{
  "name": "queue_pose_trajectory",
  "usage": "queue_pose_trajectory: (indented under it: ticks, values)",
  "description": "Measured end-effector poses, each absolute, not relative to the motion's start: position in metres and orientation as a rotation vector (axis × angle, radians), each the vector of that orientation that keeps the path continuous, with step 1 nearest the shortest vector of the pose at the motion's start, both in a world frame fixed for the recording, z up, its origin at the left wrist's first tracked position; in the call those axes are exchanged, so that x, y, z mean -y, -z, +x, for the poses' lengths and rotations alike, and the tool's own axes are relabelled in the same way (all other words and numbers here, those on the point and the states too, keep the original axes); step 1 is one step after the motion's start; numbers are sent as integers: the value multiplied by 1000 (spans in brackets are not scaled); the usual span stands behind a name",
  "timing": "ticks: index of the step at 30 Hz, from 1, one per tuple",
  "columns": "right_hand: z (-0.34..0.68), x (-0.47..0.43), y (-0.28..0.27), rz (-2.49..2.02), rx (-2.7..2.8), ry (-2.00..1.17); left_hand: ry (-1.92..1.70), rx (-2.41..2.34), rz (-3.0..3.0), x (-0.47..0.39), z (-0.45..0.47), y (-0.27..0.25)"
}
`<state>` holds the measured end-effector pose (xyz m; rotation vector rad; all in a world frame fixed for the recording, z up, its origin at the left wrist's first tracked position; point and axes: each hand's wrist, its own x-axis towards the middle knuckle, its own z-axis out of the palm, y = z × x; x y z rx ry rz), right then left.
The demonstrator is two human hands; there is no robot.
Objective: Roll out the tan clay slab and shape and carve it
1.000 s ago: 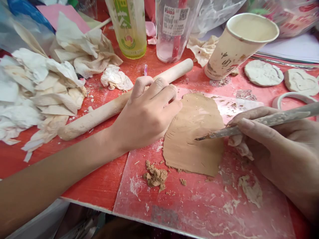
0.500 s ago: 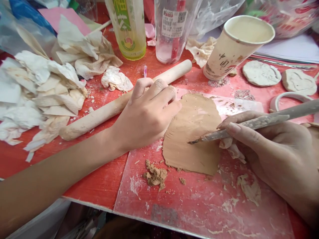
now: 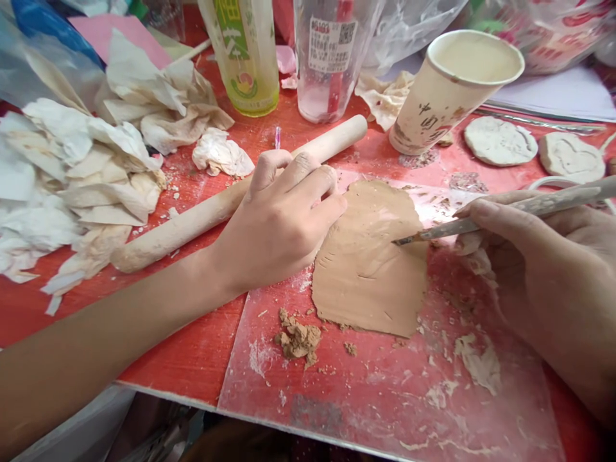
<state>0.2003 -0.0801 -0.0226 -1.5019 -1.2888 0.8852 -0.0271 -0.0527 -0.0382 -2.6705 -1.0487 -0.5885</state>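
A thin brown clay slab [image 3: 366,282] with ragged edges lies on a clear sheet, marked by a few short scratches. My right hand [image 3: 543,256] grips a slim, clay-smeared modelling tool [image 3: 524,208] like a pen. Its dark pointed tip is at the slab's upper right part. My left hand [image 3: 283,218] lies palm down with curled fingers between the slab and a rolling pin [image 3: 183,224]. Its thumb side is at the slab's left edge, and its fingertips are mostly hidden. Brown clay crumbs [image 3: 298,340] sit in front of the slab.
Crumpled tissues [image 3: 96,173] are heaped at the left. A bottle [image 3: 248,64], a plastic cup [image 3: 322,70] and a tilted paper cup [image 3: 447,96] line the back. Two pale clay discs [image 3: 500,140] and a ring [image 3: 558,183] lie at the right.
My right hand has shifted right and up, taking the tool tip from the slab's middle to its upper right. A short mark shows where the tip was. My left hand stays put.
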Motion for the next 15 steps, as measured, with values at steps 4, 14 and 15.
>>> queue_pose_trajectory:
  ticks: [4, 14, 15]
  values:
    - [203, 74, 20, -1579, 1111, -812, 615, 1056, -2669, 52, -27, 39]
    - [199, 91, 26, -1505, 1297, -1034, 573, 1029, -2648, 52, -28, 38]
    - [199, 93, 27, -1509, 1346, -1027, 574, 1027, -2646, 53, -28, 38]
